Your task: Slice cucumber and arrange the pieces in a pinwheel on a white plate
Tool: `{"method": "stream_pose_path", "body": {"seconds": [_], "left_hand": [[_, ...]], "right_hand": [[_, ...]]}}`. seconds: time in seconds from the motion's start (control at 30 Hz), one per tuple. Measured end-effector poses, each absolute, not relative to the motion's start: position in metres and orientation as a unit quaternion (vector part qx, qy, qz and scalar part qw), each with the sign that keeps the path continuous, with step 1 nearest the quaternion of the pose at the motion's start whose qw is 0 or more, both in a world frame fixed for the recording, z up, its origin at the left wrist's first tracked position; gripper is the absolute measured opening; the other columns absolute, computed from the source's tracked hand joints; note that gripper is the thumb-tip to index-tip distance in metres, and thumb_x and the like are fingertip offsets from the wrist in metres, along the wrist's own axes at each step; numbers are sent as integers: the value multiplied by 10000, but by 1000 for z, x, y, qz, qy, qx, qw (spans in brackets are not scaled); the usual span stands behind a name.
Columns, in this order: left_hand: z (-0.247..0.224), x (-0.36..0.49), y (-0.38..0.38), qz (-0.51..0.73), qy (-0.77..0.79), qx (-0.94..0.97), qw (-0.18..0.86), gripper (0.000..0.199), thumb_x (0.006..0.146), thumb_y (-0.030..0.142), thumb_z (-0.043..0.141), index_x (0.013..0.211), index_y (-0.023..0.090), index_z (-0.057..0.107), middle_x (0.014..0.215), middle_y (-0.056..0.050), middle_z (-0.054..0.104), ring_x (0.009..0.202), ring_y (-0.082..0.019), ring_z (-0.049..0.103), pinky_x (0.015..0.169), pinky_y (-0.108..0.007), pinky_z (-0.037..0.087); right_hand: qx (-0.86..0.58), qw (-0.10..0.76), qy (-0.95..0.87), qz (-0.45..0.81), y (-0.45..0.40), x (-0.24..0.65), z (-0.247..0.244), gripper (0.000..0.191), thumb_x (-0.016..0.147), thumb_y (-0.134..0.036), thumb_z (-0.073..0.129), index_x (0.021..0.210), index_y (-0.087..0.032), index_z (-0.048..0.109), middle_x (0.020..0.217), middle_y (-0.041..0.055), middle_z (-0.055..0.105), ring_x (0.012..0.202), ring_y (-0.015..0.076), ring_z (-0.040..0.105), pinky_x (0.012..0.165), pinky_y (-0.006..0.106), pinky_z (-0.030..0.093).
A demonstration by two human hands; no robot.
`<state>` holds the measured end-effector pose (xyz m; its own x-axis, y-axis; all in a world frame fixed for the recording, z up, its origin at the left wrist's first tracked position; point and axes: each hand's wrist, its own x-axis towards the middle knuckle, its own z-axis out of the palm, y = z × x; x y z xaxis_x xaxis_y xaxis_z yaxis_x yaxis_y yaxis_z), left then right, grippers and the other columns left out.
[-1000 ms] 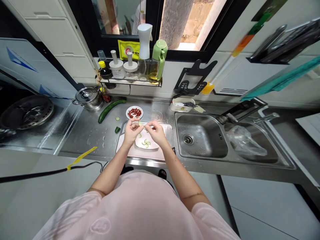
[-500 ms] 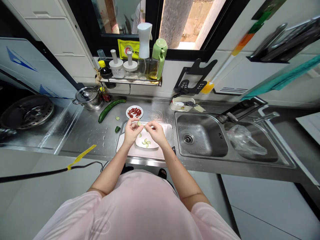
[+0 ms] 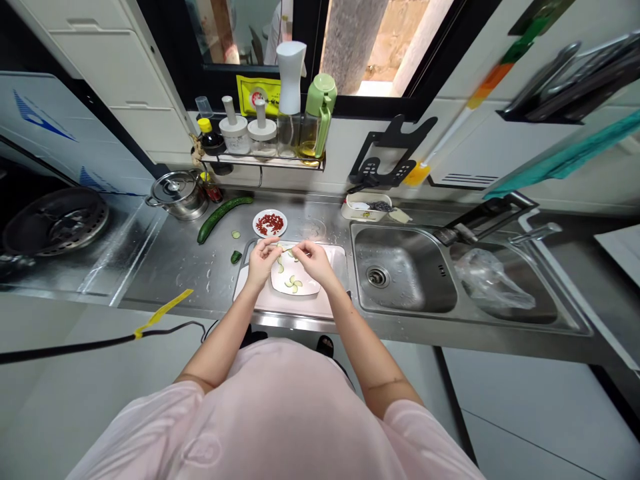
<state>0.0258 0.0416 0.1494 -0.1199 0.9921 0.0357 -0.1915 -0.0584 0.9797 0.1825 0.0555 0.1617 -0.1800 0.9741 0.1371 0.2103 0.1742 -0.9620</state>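
Both hands are over a white plate point(image 3: 310, 288) on a cutting board point(image 3: 265, 303). My left hand point(image 3: 261, 262) is pinched at the left end of a thin cucumber slice point(image 3: 287, 249). The thumb and fingers of my right hand point(image 3: 315, 261) close on the slice's other end. Pale green cucumber pieces point(image 3: 294, 285) lie fanned out on the plate's front part, and more pieces point(image 3: 280, 265) lie along its left side. My fingers partly hide the plate's far side. Just beyond them stands a small white dish of chopped red pieces point(image 3: 269, 224).
A whole cucumber point(image 3: 223, 219), a round slice point(image 3: 235, 235) and a cucumber end point(image 3: 236, 257) lie on the steel counter at left. A lidded pot point(image 3: 179, 193) stands behind. The sink point(image 3: 405, 270) is at right. A knife's dark end point(image 3: 349, 295) shows beside the board.
My hands have turned slightly, and the slice between them now shows nearly edge-on. My right hand has lifted a little, baring more of the plate and its left-side pieces.
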Motion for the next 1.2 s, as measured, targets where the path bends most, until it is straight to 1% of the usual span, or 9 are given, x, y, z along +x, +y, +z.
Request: {"method": "stream_pose_path", "body": {"seconds": [0.07,0.23,0.3,0.43,0.53,0.63,0.8,1.07,1.2], "left_hand": [[141,22,44,584,480,423,500,357,683,325,696,993,166,616,735,-1,612,654,-85,563,645,-210,448],[114,12,48,560,507,435,490,383,649,290,708,999,156,626,718,15,581,643,-71,536,660,-203,436],[102,8,49,540,527,446,480,369,641,300,708,970,147,643,716,11,581,623,-70,522,644,-203,429],[78,2,54,504,565,468,457,334,618,312,712,897,136,662,691,1,594,586,-77,511,606,-207,419],[64,0,55,464,603,489,427,301,628,311,691,871,135,673,697,-17,619,584,-90,527,604,-217,429],[53,-2,56,419,639,513,390,273,655,308,657,871,143,687,722,-35,645,607,-108,551,613,-227,439],[41,-5,57,348,677,546,351,250,678,297,623,868,149,694,709,-39,657,632,-132,573,623,-240,436],[35,-6,58,298,695,579,306,212,702,287,601,856,174,693,709,-29,662,663,-145,588,662,-251,436],[38,-3,58,273,693,611,267,197,728,269,578,869,190,691,748,-35,668,711,-160,594,688,-260,430]], "right_hand": [[-466,417,-643,442,59,183,156,244,788,-399,542,716,-171,591,690,-7,599,668,122,535,645,243,421],[-481,352,-660,457,71,181,132,220,781,-368,533,698,-169,578,665,-15,608,632,111,544,617,226,419],[-494,319,-665,461,76,180,120,212,786,-360,530,707,-169,578,658,-16,616,622,108,552,606,216,415],[-546,245,-670,439,86,175,97,202,793,-345,530,732,-163,596,658,-13,629,604,101,553,597,201,399],[-577,204,-676,412,90,171,83,191,794,-332,537,753,-163,614,698,-6,646,631,104,555,606,195,383],[-582,190,-691,384,92,168,70,178,789,-314,546,759,-160,631,750,11,662,664,111,553,610,196,365],[-585,163,-711,355,93,163,56,180,792,-287,539,774,-147,650,796,41,674,697,119,551,610,199,346],[-604,122,-714,332,93,157,52,183,810,-282,519,818,-153,649,842,59,675,746,132,563,641,191,351],[-617,100,-713,318,92,154,53,175,817,-269,515,829,-156,648,857,62,668,749,137,563,627,195,345]]}}
